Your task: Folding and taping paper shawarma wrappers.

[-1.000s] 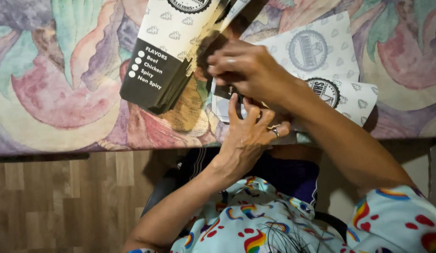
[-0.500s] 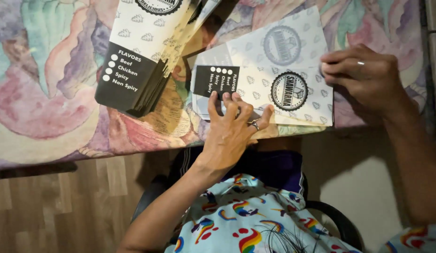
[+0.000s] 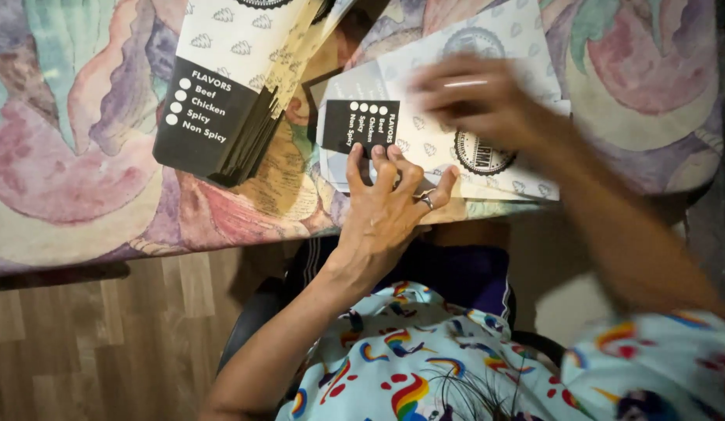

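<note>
1. Two hands work one flat paper bag [image 3: 425,132] near the worktop [image 3: 82,179] edge.
2. My left hand [image 3: 389,210] pins its black end, fingers spread flat, gripping nothing.
3. My right hand [image 3: 479,97] is blurred over it; grip unclear.
4. I'd press firmly so it can't slide toward the stack [image 3: 222,109].

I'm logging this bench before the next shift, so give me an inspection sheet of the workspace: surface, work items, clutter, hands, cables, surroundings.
Surface: table under a pastel patterned cloth, its edge toward the person.
Job's things: flat printed paper sleeve, white with a black end panel, lying near the table edge; fanned stack of like sleeves to its left.
Clutter: nothing seen.
Hands: left hand open, fingertips pressing the sleeve's near edge, ring on one finger; right hand blurred above the sleeve, grip unclear.
Cables: nothing seen.
Surroundings: wooden floor; dark chair under the person.
</note>
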